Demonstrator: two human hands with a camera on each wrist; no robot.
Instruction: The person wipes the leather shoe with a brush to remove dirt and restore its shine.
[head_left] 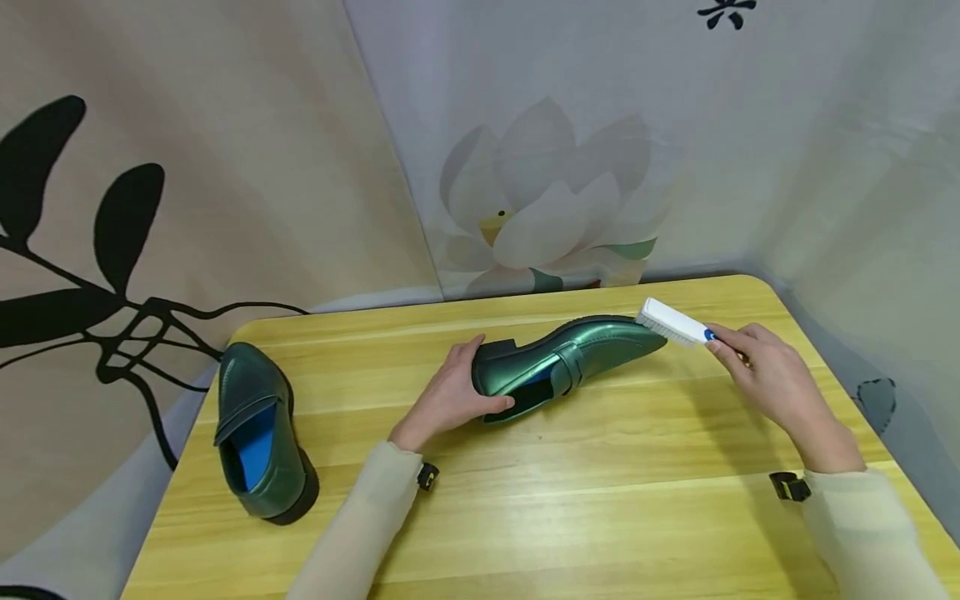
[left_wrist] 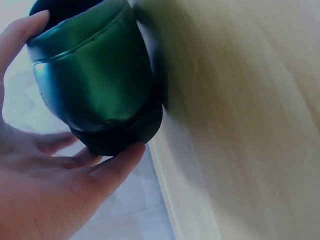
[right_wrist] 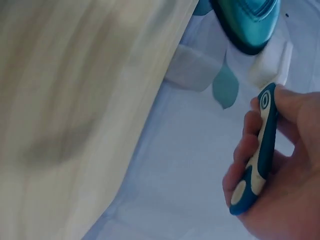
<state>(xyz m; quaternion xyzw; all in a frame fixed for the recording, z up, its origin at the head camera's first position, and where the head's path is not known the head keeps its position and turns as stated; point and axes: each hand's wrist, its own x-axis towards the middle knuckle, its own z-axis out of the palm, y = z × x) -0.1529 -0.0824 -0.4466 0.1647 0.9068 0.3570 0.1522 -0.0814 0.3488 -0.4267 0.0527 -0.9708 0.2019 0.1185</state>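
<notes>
A dark green loafer (head_left: pixel 600 354) lies tilted on its side on the wooden table, toe to the right. My left hand (head_left: pixel 457 385) grips it by the heel; in the left wrist view the fingers are on the black heel block and the thumb is at the collar of the shoe (left_wrist: pixel 100 70). With my right hand (head_left: pixel 772 375) I hold a white and blue brush (head_left: pixel 671 321) by its handle. The brush's bristles are at the toe, near the sole edge. Up close in the right wrist view, fingers wrap the blue and white handle (right_wrist: pixel 257 155).
A second green loafer (head_left: pixel 262 433) with a blue insole stands at the table's left edge. The wooden table (head_left: pixel 570 517) ends at the back against a printed cloth (head_left: pixel 570 167) with flower and leaf shapes. Dark bands (head_left: pixel 790 486) sit at both cuffs.
</notes>
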